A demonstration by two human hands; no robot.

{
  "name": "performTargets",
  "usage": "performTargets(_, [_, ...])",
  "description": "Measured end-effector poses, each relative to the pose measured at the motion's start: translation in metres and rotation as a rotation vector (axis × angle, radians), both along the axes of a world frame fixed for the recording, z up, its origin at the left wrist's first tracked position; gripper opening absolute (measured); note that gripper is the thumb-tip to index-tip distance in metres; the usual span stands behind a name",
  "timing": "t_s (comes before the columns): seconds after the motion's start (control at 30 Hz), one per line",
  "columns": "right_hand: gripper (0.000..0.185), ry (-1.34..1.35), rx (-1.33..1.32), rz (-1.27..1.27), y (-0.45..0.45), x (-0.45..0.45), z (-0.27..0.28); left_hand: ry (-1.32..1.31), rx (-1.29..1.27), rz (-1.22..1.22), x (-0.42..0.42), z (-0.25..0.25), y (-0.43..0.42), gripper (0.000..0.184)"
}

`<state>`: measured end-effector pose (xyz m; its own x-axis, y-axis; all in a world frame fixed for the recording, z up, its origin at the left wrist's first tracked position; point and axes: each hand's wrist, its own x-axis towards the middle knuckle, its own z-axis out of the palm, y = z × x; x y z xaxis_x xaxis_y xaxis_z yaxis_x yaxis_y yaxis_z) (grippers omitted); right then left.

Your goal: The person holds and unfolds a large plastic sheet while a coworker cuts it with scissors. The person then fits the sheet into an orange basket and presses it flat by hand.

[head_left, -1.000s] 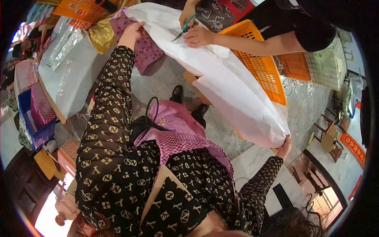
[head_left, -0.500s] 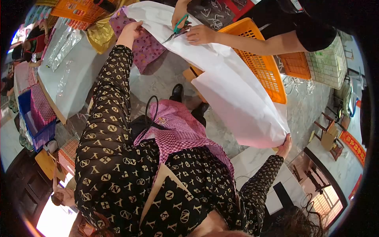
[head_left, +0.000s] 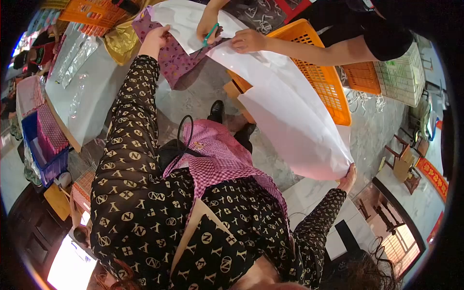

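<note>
A long white sheet [head_left: 299,121] is stretched between my hands. My left hand [head_left: 157,37] is closed at its far-left edge, where a purple patterned cloth [head_left: 180,63] hangs beneath the sheet. At the lower right, my right hand [head_left: 347,179] grips the other end. Between them, another person's hand [head_left: 208,25] works teal-handled scissors [head_left: 211,35] in the sheet, and a cut opens at its near edge. That person's other hand [head_left: 247,41] presses on the sheet just right of the scissors. Whether my left fingers also pinch the purple cloth is hard to make out.
An orange plastic basket [head_left: 332,96] stands behind the sheet, with a pale green crate [head_left: 401,79] farther right. On the left are a white-topped table [head_left: 92,96] and a blue crate [head_left: 54,166]. A pink checked cloth [head_left: 215,159] lies over my front.
The scissors have moved slightly left and toward me, and the cut in the sheet has widened into a gap at the near edge. My hands stay almost in place.
</note>
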<state>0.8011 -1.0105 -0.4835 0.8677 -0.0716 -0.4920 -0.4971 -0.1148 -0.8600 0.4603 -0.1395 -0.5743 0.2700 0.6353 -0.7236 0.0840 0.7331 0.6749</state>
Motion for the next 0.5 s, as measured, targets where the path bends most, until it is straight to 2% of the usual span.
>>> performTargets(0.23, [0.034,0.051,-0.039,-0.080,-0.011,-0.011,-0.005,0.024,0.062,-0.100,0.009,0.019,0.002,0.015])
performTargets(0.3, [0.034,-0.040,-0.210,-0.003,-0.011,-0.019,-0.003,-0.084,0.049,-0.159,0.015,0.029,-0.001,0.017])
performTargets(0.37, [0.033,-0.001,-0.215,-0.044,-0.016,-0.027,-0.005,-0.257,-0.039,-0.213,0.027,0.043,-0.010,0.024])
performTargets(0.43, [0.033,0.066,-0.292,-0.046,-0.018,-0.031,-0.006,-0.242,-0.023,-0.295,0.033,0.052,-0.025,0.029])
performTargets(0.5, [0.029,0.086,-0.175,-0.091,-0.019,-0.041,-0.012,-0.191,-0.017,-0.164,0.037,0.050,-0.049,0.025])
